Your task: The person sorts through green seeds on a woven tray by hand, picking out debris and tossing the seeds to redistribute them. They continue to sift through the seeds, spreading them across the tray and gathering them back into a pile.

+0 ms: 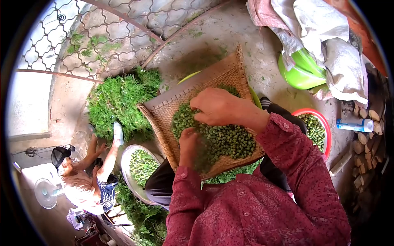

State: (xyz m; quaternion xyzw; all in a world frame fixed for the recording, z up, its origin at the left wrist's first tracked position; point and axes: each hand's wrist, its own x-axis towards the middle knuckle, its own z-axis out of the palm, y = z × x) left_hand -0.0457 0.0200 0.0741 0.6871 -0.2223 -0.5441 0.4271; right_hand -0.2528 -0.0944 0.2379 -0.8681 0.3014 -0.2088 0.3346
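Right hand (219, 107), fingers bent into the green peas (223, 139), and left hand (189, 143), fingers closed on a few, work over a woven tray (172, 100) tilted on the lap, pooling peas beneath both hands. A co-worker (88, 180) sits beyond the left fingers by cut greenery (119, 98).

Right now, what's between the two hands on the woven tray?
Head view: green peas heaped on the tray fill the stretch between the left hand and right hand; nothing else.

1 woven tray (230, 71), 2 bowls of peas: 1 metal basin (126, 158), 1 red bowl (326, 125); 1 green tub (301, 78).
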